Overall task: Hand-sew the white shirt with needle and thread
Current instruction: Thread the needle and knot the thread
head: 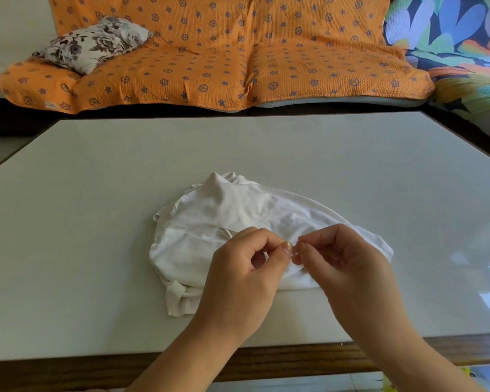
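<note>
The white shirt (232, 219) lies crumpled in a heap on the pale table (96, 193), near its front edge. Both of my hands hover over its near right part, fingertips almost meeting. My left hand (246, 275) has its fingers curled, thumb and forefinger pinched together at the tip. My right hand (343, 264) pinches in the same way, right beside the left thumb. Something tiny sits between the two pinches; the needle and thread are too fine to make out.
A dark wooden rim (68, 372) runs along the table's front edge. Behind the table stands a sofa with an orange patterned cover (224, 60), a floral cushion (94, 43) on its left, and a colourful blanket (453, 43) at the right.
</note>
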`<state>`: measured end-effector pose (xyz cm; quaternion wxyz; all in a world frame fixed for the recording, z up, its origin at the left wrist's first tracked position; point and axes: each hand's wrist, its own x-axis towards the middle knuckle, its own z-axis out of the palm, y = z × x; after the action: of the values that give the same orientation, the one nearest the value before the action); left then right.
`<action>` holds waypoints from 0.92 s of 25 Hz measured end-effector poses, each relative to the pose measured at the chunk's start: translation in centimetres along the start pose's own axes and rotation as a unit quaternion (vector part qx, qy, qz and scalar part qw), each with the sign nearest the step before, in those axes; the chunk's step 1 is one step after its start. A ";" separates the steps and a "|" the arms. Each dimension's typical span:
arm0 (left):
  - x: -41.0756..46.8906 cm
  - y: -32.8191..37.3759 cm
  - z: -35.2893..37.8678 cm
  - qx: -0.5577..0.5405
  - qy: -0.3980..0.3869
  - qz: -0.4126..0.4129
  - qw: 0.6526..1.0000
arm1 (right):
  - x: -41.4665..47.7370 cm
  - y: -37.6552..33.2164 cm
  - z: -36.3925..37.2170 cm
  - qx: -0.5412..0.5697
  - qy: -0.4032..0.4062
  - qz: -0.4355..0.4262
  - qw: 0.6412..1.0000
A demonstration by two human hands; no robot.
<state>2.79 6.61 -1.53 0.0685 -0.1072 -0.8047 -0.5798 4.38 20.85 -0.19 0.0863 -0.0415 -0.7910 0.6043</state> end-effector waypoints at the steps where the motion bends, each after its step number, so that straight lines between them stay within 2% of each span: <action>1: 0.0 0.0 0.0 0.001 -0.001 0.001 1.000 | 0.1 0.1 -0.1 0.018 -0.005 0.006 1.000; 5: 0.0 -0.1 -0.1 0.000 -0.001 0.004 1.000 | 0.4 0.0 -0.4 0.141 -0.075 0.086 0.983; 7: 0.1 -0.1 -0.1 0.002 -0.002 0.005 1.000 | 0.4 0.0 -0.5 0.151 -0.096 0.098 0.979; 10: 0.0 -0.1 -0.1 0.001 -0.004 0.007 1.000 | 0.5 0.0 -0.6 0.140 -0.080 0.097 0.982; 15: 0.0 -0.3 0.0 0.006 -0.004 0.026 1.000 | 0.0 0.1 -0.2 0.082 -0.040 0.043 0.995; 20: -0.1 -0.3 0.4 0.030 0.001 0.055 0.998 | -0.3 0.5 0.2 0.076 0.009 -0.017 0.997; 23: -0.1 -0.2 0.3 0.007 -0.008 0.043 0.999 | -0.3 0.8 0.4 0.069 0.022 -0.069 0.995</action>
<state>2.86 6.83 -1.84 0.0878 -0.1464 -0.8040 -0.5696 4.61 20.61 -1.05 0.1479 0.0057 -0.7466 0.6486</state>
